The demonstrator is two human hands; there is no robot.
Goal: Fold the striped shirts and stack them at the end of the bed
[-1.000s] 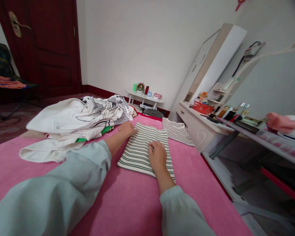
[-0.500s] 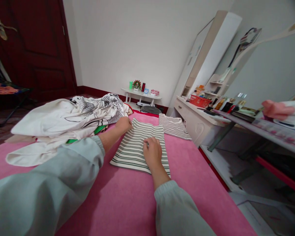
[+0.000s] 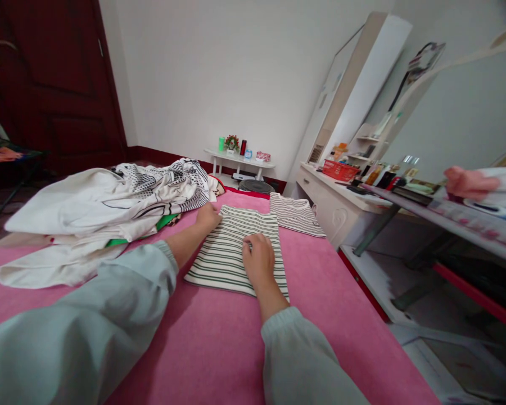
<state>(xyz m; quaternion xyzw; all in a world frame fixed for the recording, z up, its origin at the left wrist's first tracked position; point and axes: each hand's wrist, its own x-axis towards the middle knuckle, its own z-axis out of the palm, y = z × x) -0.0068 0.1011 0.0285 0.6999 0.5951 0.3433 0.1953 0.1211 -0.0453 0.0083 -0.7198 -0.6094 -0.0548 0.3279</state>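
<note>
Red door (image 3: 67, 84) farther left in view, hands (image 3: 208, 218) (image 3: 258, 260) still at striped cloth (image 3: 223, 256)

Pale wall (image 3: 185, 73), dark red door (image 3: 63, 84), low white shelf (image 3: 239, 158), tall cabinet (image 3: 358, 79)

A red basket (image 3: 340, 170) sits on the white dresser (image 3: 326, 205).

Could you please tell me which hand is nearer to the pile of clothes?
Left. The left hand is just beside the pile of clothes, at the far left corner of the green-striped garment; the right hand is farther off, over that garment's right half.
</note>
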